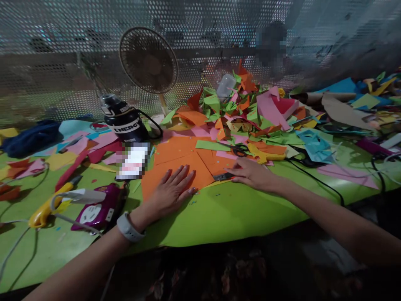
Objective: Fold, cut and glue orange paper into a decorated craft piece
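The person's left hand point(177, 184) lies flat with its fingers slightly spread on the orange paper point(180, 150), which sits at the centre of the frame in what look like overlapping sheets on a green tabletop point(238, 217). The right hand point(250, 173), just right of centre, has its fingertips drawn together, pinching the right end of a small dark tool point(222, 177) at the paper's right edge; what kind of tool it is cannot be told. A pale wristwatch point(130, 228) circles the left wrist. Just above the right hand lie a light green strip point(211, 145), black-handled scissors point(239, 149) and a yellow glue gun point(266, 155). Left of the orange paper are a blurred phone point(134, 161) and, behind it, a dark bottle point(127, 121); a purple device point(100, 209) and another yellow glue gun point(46, 209) rest at the lower left. A heap of coloured paper scraps point(213, 102) fills the upper middle, with a round fan point(148, 60) to its left, before a perforated panel point(200, 25) across the top.
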`<control>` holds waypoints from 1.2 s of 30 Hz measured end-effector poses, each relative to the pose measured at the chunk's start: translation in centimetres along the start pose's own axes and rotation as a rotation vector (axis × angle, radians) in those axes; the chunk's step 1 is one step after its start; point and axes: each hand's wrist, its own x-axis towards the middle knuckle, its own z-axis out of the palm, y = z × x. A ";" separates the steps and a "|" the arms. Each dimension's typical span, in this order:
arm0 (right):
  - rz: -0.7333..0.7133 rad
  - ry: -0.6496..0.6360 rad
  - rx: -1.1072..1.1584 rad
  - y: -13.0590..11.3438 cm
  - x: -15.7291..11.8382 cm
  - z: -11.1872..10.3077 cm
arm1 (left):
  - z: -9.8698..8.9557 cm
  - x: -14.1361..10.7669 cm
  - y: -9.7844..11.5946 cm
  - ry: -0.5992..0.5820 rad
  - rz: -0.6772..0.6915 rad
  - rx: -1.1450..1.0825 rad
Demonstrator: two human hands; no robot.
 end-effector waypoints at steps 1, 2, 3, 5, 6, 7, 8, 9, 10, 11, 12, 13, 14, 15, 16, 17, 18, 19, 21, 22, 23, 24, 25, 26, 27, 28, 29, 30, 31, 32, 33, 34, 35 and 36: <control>-0.001 -0.009 -0.008 -0.1 0.0 0.0 | -0.1 0.0 0.1 0.004 -0.004 -0.003; -0.003 -0.017 -0.020 -0.1 0.1 0.0 | -0.2 0.0 0.3 0.003 -0.009 -0.007; -0.004 -0.020 -0.033 -0.2 0.2 0.0 | -0.2 0.0 0.4 -0.005 -0.015 -0.008; -0.004 -0.014 -0.045 -0.4 0.4 0.2 | -0.3 0.0 0.5 -0.024 -0.027 -0.003; -0.006 -0.005 -0.041 -0.5 0.5 0.3 | -0.3 0.0 0.6 -0.026 -0.030 0.001; -0.009 0.003 -0.029 -0.5 0.5 0.3 | -0.3 0.0 0.6 -0.020 -0.030 0.004; -0.014 0.009 -0.014 -0.5 0.4 0.4 | -0.2 0.0 0.5 -0.008 -0.026 0.004; -0.020 0.013 0.004 -0.4 0.3 0.4 | -0.1 0.0 0.5 0.007 -0.021 0.004; -0.022 0.014 0.022 -0.4 0.1 0.3 | 0.0 0.0 0.4 0.020 -0.015 0.004; -0.023 0.015 0.036 -0.3 -0.1 0.3 | 0.1 0.0 0.4 0.028 -0.010 0.004; -0.023 0.016 0.048 -0.4 -0.2 0.2 | 0.2 0.1 0.3 0.033 -0.008 0.004; -0.021 0.016 0.055 -0.4 -0.2 0.1 | 0.3 0.1 0.3 0.036 -0.009 0.005; -0.018 0.015 0.058 -0.5 -0.2 0.1 | 0.3 0.1 0.3 0.037 -0.011 0.006; -0.015 0.012 0.057 -0.7 -0.1 0.1 | 0.4 0.1 0.3 0.037 -0.016 0.007; -0.011 0.007 0.053 -0.9 0.1 0.1 | 0.3 0.1 0.3 0.035 -0.021 0.008; -0.007 0.000 0.050 -1.1 0.2 0.1 | 0.3 0.1 0.4 0.030 -0.027 0.009; -0.006 -0.009 0.048 -1.2 0.3 0.2 | 0.2 0.1 0.4 0.022 -0.030 0.008; -0.007 -0.015 0.048 -1.4 0.4 0.2 | 0.2 0.1 0.5 0.012 -0.033 0.006; -0.014 -0.014 0.048 -1.5 0.3 0.3 | 0.0 0.2 0.6 -0.005 -0.038 0.000; -0.019 -0.010 0.048 -1.5 0.3 0.3 | -0.1 0.2 0.7 -0.012 -0.038 -0.003; -0.021 -0.004 0.047 -1.6 0.3 0.3 | -0.1 0.2 0.7 -0.015 -0.039 -0.005; -0.020 -0.001 0.046 -1.7 0.3 0.3 | -0.2 0.2 0.7 -0.018 -0.041 -0.006; -0.022 -0.003 0.046 -1.9 0.3 0.2 | -0.2 0.3 0.7 -0.021 -0.044 -0.008; -0.025 -0.009 0.046 -2.1 0.4 0.2 | -0.2 0.2 0.7 -0.023 -0.046 -0.009; -0.029 -0.017 0.046 -2.4 0.6 0.1 | -0.2 0.2 0.6 -0.024 -0.047 -0.012; -0.034 -0.026 0.047 -2.6 0.8 0.1 | -0.1 0.2 0.6 -0.022 -0.047 -0.014; -0.037 -0.034 0.046 -2.9 0.9 0.1 | 0.0 0.1 0.5 -0.016 -0.046 -0.013; -0.040 -0.035 0.044 -3.0 1.1 0.0 | 0.1 0.1 0.5 -0.006 -0.041 -0.011; -0.041 -0.030 0.040 -3.1 1.2 -0.1 | 0.2 0.0 0.4 0.010 -0.033 -0.006; -0.045 -0.017 0.031 -3.1 1.2 -0.1 | 0.2 0.1 0.5 0.032 -0.024 0.004; -0.057 0.002 0.019 -3.0 1.2 -0.3 | 0.3 0.2 0.6 0.058 -0.016 0.017; -0.075 0.026 0.005 -2.8 1.2 -0.4 | 0.3 0.3 0.8 0.083 -0.007 0.032; -0.096 0.049 -0.009 -2.6 1.1 -0.6 | 0.2 0.6 1.2 0.103 -0.001 0.047; -0.117 0.066 -0.018 -2.3 0.9 -0.8 | 0.2 1.0 1.6 0.115 0.001 0.060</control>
